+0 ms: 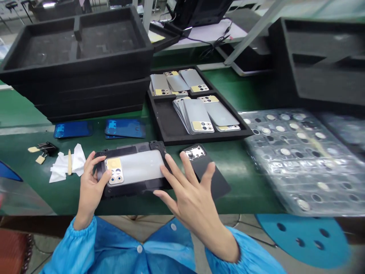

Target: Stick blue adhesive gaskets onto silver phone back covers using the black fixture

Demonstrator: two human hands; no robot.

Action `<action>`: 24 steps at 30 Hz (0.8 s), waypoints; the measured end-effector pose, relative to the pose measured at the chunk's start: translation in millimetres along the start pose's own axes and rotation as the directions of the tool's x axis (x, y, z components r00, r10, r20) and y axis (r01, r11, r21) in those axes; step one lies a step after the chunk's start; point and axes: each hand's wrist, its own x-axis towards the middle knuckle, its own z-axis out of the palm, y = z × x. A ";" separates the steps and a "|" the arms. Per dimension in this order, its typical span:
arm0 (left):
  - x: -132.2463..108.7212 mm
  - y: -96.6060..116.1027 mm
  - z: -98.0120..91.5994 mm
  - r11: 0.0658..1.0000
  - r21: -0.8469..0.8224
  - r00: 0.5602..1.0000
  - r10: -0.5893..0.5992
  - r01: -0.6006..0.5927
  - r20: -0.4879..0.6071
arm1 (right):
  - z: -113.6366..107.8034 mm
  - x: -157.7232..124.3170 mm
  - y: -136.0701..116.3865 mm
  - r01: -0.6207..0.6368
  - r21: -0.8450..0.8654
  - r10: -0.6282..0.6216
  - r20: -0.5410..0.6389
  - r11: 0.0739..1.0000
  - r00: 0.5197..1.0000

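A silver-grey phone back cover (142, 166) lies in a black fixture (131, 190) near the table's front edge. Yellow film and a camera block are at its left end. My left hand (90, 186) grips that end, thumb by the camera block and fingers at the upper corner. My right hand (191, 194) is open with fingers spread; a fingertip meets the cover's right end. Partly behind the right hand, a dark phone panel (212, 173) with a metal camera plate lies on the table.
A black tray (162, 133) holds several silver covers (198, 112). Stacked black trays (94, 91) rise at the back left. Blue film-covered panels (127, 128), a white cloth (78, 160) with a small stick (69, 161), and clear plastic trays (302, 160) lie around.
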 end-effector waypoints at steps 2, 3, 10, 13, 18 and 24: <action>0.1 -1.2 -0.7 1.000 0.012 1.000 0.000 -0.001 0.009 | -1.9 -5.8 -6.0 -0.022 -0.004 0.021 -0.012 1.000 1.000; 0.2 -1.1 -0.9 1.000 0.020 1.000 0.000 -0.001 0.011 | -1.9 -6.8 -9.6 -0.025 -0.005 0.025 -0.012 1.000 1.000; -1.0 6.2 1.9 0.999 0.041 1.000 -0.010 0.009 0.015 | 2.0 -0.4 -39.7 0.048 0.070 -0.048 0.008 0.996 0.999; -2.3 6.7 4.7 1.000 0.006 1.000 -0.020 0.020 0.001 | 3.1 2.1 -51.2 0.046 0.121 -0.047 0.010 0.992 0.999; -3.7 8.4 7.2 0.999 -0.047 0.999 -0.023 0.022 -0.031 | 8.7 10.0 -69.3 0.017 0.234 -0.017 0.001 0.972 1.000; -0.8 12.6 5.7 1.000 0.006 0.999 0.026 -0.025 -0.032 | 20.9 41.5 -72.1 -0.048 0.226 0.048 0.004 0.973 0.999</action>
